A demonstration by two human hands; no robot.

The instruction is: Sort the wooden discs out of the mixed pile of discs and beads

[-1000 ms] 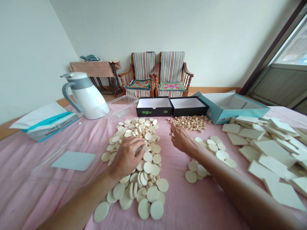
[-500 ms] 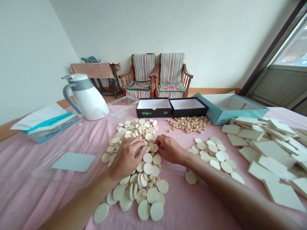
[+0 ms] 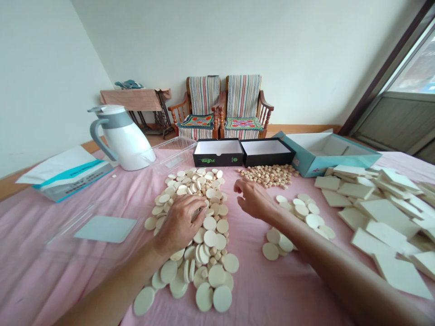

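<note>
A long mixed pile of pale wooden discs (image 3: 204,299) and small wooden beads lies on the pink cloth in front of me. My left hand (image 3: 181,219) rests on the left side of this pile, its fingers bent together; what they may hold is hidden. To the right, my right hand (image 3: 253,199) hovers over bare cloth between the mixed pile and a smaller disc pile (image 3: 314,221), thumb and forefinger apart, nothing visible between them. Just beyond it lies a heap of small wooden beads (image 3: 272,175).
Two black boxes (image 3: 218,159) and a blue box (image 3: 336,160) stand at the back. Square wooden tiles (image 3: 384,213) are heaped at right. On the left are a white jug (image 3: 125,140), a tissue packet (image 3: 73,179) and a clear plastic lid (image 3: 105,228).
My right hand has left the mixed pile, moving right and slightly up, and its fingers have parted. The left hand has stayed in place.
</note>
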